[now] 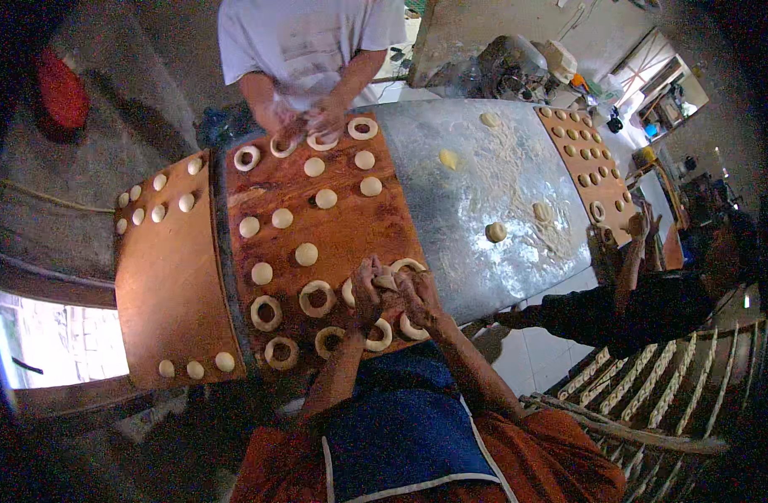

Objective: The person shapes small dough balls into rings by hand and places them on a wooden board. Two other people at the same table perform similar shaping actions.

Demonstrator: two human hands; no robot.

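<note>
- Here, in the head view, the left hand (367, 293) and right hand (419, 298) meet, fingers curled and gripping one dough piece (386, 282) between them, above the near edge of the middle board (350, 228).
- That reddish-brown board carries dough balls (326, 199) in its middle, with dough rings (255, 313) along its near and far edges; a co-worker's hands (296, 123) are at the far ones.
- The left board (162, 285) bears seven balls toward its far end, three at its near end.
- On the metal bench (451, 260) lie a few dough lumps (496, 232) and scattered flour.
- The right board (589, 194) holds rows of small balls.
- At lower right, a rack (635, 432) holds long pale strips (673, 384).
</note>
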